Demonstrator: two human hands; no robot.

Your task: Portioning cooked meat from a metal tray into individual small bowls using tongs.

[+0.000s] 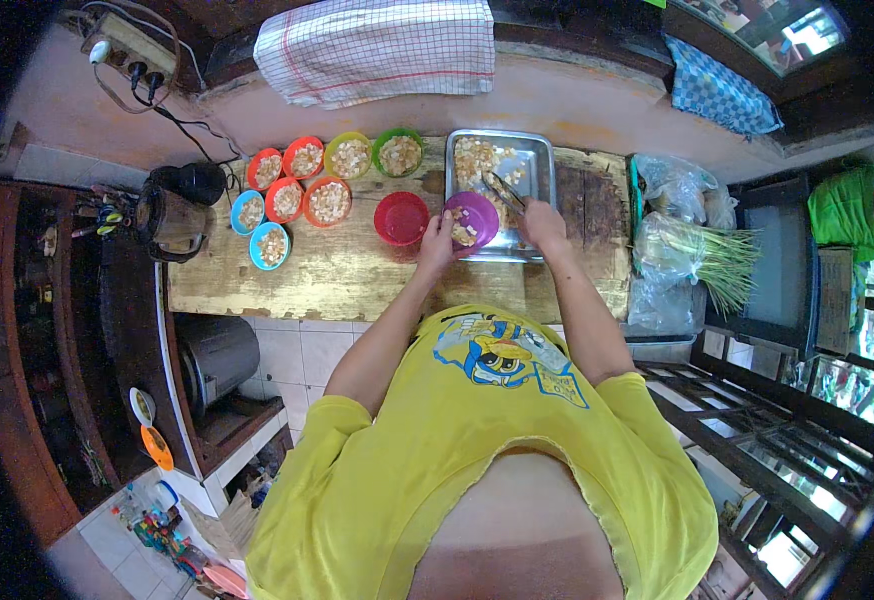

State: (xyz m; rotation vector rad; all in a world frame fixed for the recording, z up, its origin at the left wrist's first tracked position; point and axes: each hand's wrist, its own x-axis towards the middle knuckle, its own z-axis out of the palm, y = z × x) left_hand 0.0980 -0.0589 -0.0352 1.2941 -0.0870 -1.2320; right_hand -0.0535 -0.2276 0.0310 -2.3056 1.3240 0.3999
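My left hand (437,238) grips the rim of a purple plastic bowl (484,217), which holds some pale cubed food and is tilted over the near left part of a metal tray (539,161). In my right hand (542,223) is a pair of metal tongs (505,193), its tips at the pale cubes (473,159) heaped in the tray's left side. A red bowl (401,218), with no cubes visible in it, stands just left of my left hand. Farther left are several filled bowls, among them a green bowl (398,152), a yellow bowl (348,154) and a blue bowl (269,246).
The worn wooden table (317,281) runs along a wall. A blender jug (170,221) stands at its left end. At the right end, plastic bags and long green vegetables (729,259) lie by a teal-edged container. A checked cloth (377,52) hangs above.
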